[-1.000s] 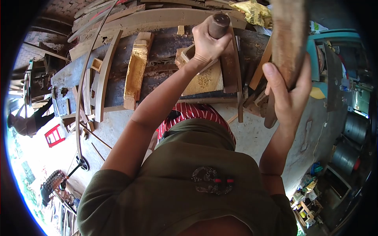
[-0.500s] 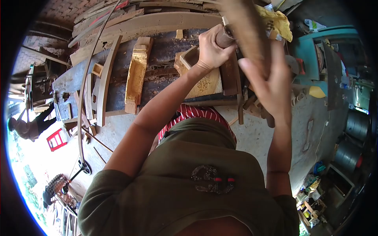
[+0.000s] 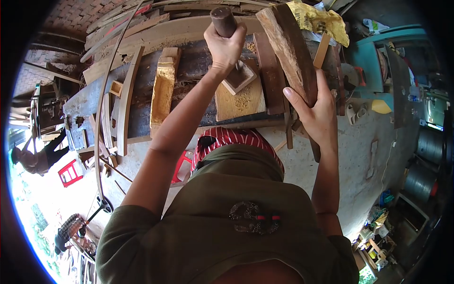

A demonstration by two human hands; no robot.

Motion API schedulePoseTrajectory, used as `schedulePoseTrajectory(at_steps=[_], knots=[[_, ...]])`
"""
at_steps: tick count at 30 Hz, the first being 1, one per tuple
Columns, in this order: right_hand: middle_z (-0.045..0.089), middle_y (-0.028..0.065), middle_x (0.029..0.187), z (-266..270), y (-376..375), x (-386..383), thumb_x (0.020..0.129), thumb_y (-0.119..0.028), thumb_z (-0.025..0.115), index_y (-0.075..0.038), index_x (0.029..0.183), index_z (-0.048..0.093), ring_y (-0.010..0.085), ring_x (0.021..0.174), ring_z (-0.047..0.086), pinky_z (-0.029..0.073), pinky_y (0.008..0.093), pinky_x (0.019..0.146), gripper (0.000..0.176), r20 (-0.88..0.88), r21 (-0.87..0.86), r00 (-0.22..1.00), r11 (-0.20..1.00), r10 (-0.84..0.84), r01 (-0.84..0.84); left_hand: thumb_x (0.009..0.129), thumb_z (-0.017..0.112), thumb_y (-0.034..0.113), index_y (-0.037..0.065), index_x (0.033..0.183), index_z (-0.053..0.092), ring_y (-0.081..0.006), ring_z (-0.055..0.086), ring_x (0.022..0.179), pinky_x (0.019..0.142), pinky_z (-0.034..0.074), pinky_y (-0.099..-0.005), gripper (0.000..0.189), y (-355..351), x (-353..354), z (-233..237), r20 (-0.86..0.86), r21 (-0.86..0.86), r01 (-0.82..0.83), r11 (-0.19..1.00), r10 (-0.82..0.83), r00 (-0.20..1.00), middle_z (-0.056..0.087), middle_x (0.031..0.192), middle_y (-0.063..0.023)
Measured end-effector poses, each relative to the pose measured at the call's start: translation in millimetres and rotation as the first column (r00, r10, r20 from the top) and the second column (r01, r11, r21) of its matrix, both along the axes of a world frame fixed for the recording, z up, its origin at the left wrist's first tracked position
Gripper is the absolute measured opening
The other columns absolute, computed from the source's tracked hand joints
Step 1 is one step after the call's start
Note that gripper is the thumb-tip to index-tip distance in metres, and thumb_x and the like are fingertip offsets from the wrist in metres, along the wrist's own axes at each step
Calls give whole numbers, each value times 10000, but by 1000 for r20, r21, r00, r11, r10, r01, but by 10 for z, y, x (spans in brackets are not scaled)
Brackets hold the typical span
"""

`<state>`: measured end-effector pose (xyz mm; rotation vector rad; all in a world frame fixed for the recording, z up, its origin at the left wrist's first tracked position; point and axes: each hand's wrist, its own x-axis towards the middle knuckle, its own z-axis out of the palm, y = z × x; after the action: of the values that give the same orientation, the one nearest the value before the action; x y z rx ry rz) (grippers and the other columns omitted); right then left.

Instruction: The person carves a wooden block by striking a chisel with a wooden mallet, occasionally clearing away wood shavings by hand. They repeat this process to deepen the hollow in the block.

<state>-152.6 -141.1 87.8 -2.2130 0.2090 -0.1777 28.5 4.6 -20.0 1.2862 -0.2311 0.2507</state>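
Note:
My left hand (image 3: 225, 51) is closed round the dark round handle of a chisel (image 3: 223, 22). Its lower part reaches down to a small box-shaped wooden piece (image 3: 242, 79), though my hand partly hides it. That piece lies on a pale board (image 3: 240, 104) strewn with shavings. On the right, my right hand (image 3: 318, 112) grips a thick, rough wooden mallet (image 3: 288, 52), whose narrow handle end shows below the palm. The mallet's head is to the right of the chisel, apart from it.
A hollowed yellowish block (image 3: 163, 90) and a curved strip (image 3: 130, 102) lie on the dark workbench (image 3: 194, 61). Long planks (image 3: 189, 31) are piled behind. A teal machine frame (image 3: 369, 52) stands right. Two people (image 3: 35, 158) are far left, beyond a red stool (image 3: 71, 173).
My left hand has moved left with the chisel, uncovering the box-shaped piece. The mallet, blurred before, has swung slightly left and lower, and now shows sharply.

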Motion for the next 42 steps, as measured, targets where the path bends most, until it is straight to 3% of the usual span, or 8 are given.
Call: schedulePoseTrajectory(at_steps=[10, 14, 20, 22, 24, 27, 32, 42], knots=[[675, 156, 1079, 501, 153, 143, 862, -207, 767, 17, 1197, 533, 202, 973, 655, 513, 346, 853, 466, 411, 157, 909, 988, -73, 8, 668, 755, 172, 8, 830, 632, -214, 675, 656, 656, 537, -329, 262, -219, -383, 42, 225, 283, -40, 958, -26, 974, 674, 742, -129], [689, 221, 888, 263, 80, 285, 868, -382, 718, -39, 1165, 525, 401, 844, 700, 540, 426, 706, 494, 118, -261, 987, 962, 108, -74, 651, 752, 150, 2, 861, 648, -227, 696, 700, 683, 543, -335, 277, -264, -404, 44, 351, 348, -67, 935, -64, 934, 692, 784, -144], [697, 219, 845, 319, 98, 339, 869, -357, 721, -43, 1161, 524, 415, 808, 701, 546, 432, 706, 472, 385, -102, 914, 990, 128, -95, 691, 769, 132, -11, 939, 665, -236, 722, 767, 713, 542, -333, 304, -213, -246, 44, 141, 317, 27, 948, -75, 987, 719, 849, -174], [706, 211, 857, 306, 100, 334, 875, -336, 718, -47, 1179, 522, 408, 813, 707, 550, 434, 707, 463, 27, -254, 993, 961, 115, -104, 692, 780, 133, -23, 912, 655, -233, 712, 753, 712, 539, -331, 298, -258, -241, 64, 330, 276, -67, 959, -30, 943, 718, 854, -180], [716, 208, 874, 210, 82, 332, 877, -327, 715, -46, 1205, 518, 406, 826, 711, 552, 442, 712, 475, 29, -317, 993, 943, 116, -101, 736, 783, 131, -39, 899, 656, -210, 688, 643, 648, 540, -323, 268, -281, -97, -115, 341, 235, -17, 972, -66, 938, 727, 793, -156], [722, 205, 942, 195, 118, 220, 876, -334, 715, -47, 1267, 510, 395, 877, 714, 551, 433, 746, 526, 54, -134, 990, 983, 133, -125, 767, 753, 106, -28, 831, 632, -146, 636, 578, 588, 525, -305, 191, -194, -51, -65, 335, 136, -8, 991, -39, 942, 694, 688, -87], [694, 219, 1112, 83, 25, 61, 890, -326, 712, -40, 1294, 508, 361, 1013, 700, 540, 411, 836, 535, 71, -58, 996, 997, 48, -44, 786, 706, 110, 28, 705, 542, -79, 561, 523, 482, 451, -254, 201, 74, -53, 157, -91, -12, 48, 999, -49, 995, 600, 605, -21], [704, 190, 1108, 168, 105, 73, 870, -274, 753, -15, 1301, 510, 306, 1038, 703, 538, 380, 863, 559, 168, 17, 986, 999, 26, -30, 754, 746, 139, 22, 728, 560, -84, 558, 572, 563, 484, -276, 221, -54, -84, -108, 0, 61, -11, 998, 11, 1000, 602, 616, -13]])
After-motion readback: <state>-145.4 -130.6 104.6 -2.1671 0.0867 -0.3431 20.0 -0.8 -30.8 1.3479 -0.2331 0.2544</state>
